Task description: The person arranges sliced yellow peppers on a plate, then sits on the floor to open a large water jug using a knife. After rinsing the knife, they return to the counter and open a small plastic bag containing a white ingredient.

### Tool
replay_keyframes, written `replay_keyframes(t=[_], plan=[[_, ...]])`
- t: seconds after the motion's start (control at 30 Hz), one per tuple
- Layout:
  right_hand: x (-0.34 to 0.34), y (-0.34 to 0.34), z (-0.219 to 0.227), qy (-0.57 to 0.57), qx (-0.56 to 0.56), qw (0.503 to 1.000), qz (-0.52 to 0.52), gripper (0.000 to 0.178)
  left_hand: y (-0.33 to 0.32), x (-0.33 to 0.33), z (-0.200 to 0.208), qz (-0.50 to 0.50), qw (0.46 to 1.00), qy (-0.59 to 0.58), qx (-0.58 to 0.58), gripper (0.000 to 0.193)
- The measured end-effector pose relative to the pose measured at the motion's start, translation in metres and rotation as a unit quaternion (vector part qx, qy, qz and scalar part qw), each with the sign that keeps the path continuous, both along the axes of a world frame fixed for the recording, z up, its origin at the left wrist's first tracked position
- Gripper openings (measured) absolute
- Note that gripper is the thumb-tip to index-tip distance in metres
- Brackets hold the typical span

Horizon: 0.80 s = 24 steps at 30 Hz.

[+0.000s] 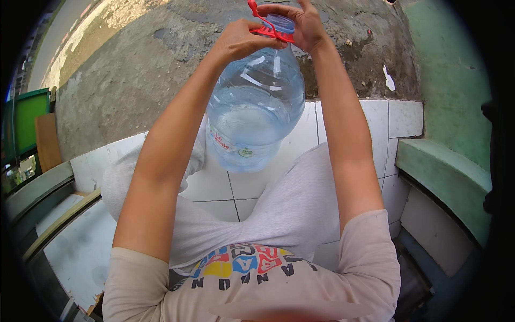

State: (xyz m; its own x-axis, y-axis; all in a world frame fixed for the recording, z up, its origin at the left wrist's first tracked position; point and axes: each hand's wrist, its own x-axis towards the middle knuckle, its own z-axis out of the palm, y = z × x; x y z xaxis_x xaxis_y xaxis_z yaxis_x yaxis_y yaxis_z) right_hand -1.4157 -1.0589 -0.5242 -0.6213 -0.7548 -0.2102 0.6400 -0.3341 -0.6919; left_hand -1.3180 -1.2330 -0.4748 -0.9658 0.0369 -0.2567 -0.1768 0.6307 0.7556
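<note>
A large clear plastic water bottle [257,102] stands upright on the white tiles between my legs. Its neck carries a blue cap [280,23] and a red plastic carrying handle [272,33], whose thin strap rises up past the cap on the left. My left hand [238,40] is closed on the handle's ring at the left of the neck, fingers pinching its near edge. On the other side, my right hand [308,27] curls around the cap, a fingertip reaching the raised strap. Some right fingers are hidden behind the cap.
White floor tiles [212,185] meet rough grey concrete [123,91] beyond the bottle. A green wall [450,70] with a ledge [442,166] runs along the right. At the far left are a green panel [31,121] and a brown board [48,139].
</note>
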Motion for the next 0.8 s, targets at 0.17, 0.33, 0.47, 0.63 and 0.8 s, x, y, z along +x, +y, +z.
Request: replay_keyframes(t=[0.17, 0.33, 0.47, 0.63, 0.8], plan=[[-0.023, -0.013, -0.023, 0.023, 0.178, 0.983, 0.033, 0.073, 0.004, -0.019, -0.035, -0.009, 1.000, 0.009, -0.018, 0.059], [-0.045, -0.008, -0.038, 0.062, 0.251, 0.960, 0.109, 0.063, 0.005, -0.033, -0.045, -0.031, 0.999, -0.026, 0.035, 0.065], [-0.056, -0.014, -0.039, 0.187, 0.402, 0.880, 0.168, 0.046, 0.008, -0.038, -0.056, -0.026, 0.997, -0.069, 0.003, 0.069], [-0.048, -0.027, -0.044, 0.148, 0.468, 0.838, 0.239, 0.039, 0.005, -0.030, -0.085, -0.005, 0.995, -0.083, 0.045, 0.070], [-0.050, -0.041, -0.051, 0.142, 0.492, 0.828, 0.227, 0.027, 0.001, -0.035, -0.102, 0.013, 0.996, -0.076, 0.036, 0.073]])
